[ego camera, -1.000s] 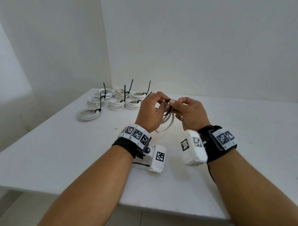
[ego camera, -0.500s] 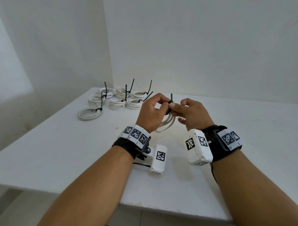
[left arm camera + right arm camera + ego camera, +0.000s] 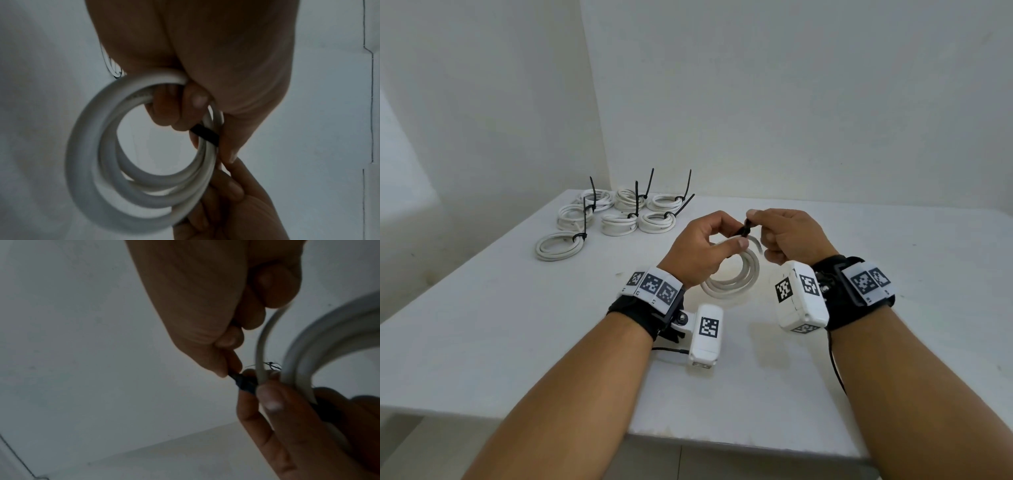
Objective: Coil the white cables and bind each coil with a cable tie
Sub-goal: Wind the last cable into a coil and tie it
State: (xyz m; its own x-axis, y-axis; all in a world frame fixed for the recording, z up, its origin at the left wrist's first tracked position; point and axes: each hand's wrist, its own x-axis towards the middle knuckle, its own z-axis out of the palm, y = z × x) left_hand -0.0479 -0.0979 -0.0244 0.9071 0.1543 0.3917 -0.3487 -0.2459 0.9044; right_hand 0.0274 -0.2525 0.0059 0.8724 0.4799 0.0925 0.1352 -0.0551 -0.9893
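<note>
Above the middle of the white table (image 3: 482,325), my left hand (image 3: 738,235) grips a white cable coil (image 3: 732,281) of a few loops at its top. A black cable tie (image 3: 744,230) wraps the coil there. My right hand (image 3: 756,224) pinches the tie's end between thumb and forefinger, right beside the left fingers. The left wrist view shows the coil (image 3: 92,162) hanging from curled fingers, with the tie band (image 3: 205,134) across the strands. In the right wrist view the tie (image 3: 244,382) runs from my right fingertips (image 3: 222,373) to the coil (image 3: 308,345).
Several bound white coils (image 3: 619,212) with black tie tails sticking up lie at the table's far left corner. Walls stand behind the table and to its left. The near edge of the table (image 3: 722,442) runs below my forearms.
The tie's tail stood up free half a second ago; now my right hand pinches it. The coil hangs lower from my left hand, its ring more open to view.
</note>
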